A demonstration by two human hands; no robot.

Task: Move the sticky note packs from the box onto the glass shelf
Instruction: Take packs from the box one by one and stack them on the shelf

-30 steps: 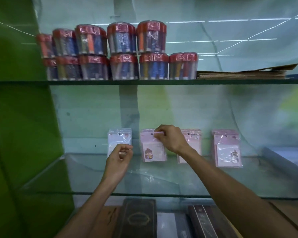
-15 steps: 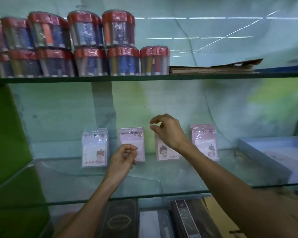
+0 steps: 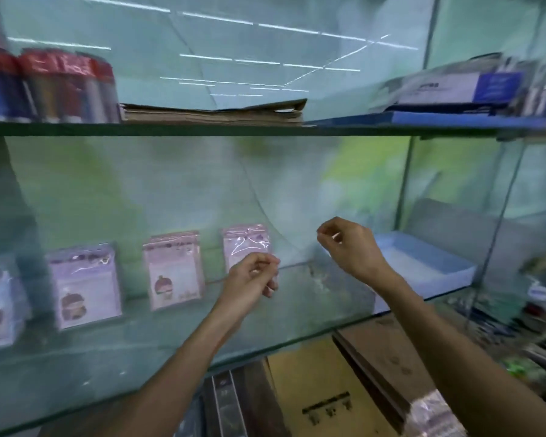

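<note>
Several pink and lilac sticky note packs stand upright in a row against the back of the glass shelf [image 3: 297, 313]: one at the far left [image 3: 0, 304], then [image 3: 84, 285], [image 3: 174, 269] and the rightmost pack [image 3: 246, 244]. My left hand [image 3: 252, 279] hovers just in front of the rightmost pack's lower part, fingers loosely curled and holding nothing. My right hand [image 3: 350, 247] is further right, also curled and empty, between that pack and a shallow light blue box [image 3: 423, 263] lying on the shelf's right end. I cannot see what is in the box.
The upper glass shelf [image 3: 202, 130] carries red-lidded pen tubs [image 3: 60, 86], flat cardboard [image 3: 215, 113] and a blue-white carton [image 3: 454, 89]. Below lie dark books [image 3: 227, 402], a brown board [image 3: 322, 389] and a plastic-wrapped pack [image 3: 435, 414]. A glass side panel [image 3: 498, 216] stands at the right.
Both hands have let go of the packs they were touching and moved right, toward the blue box. The view has swung right, so the row of packs now sits on the left.
</note>
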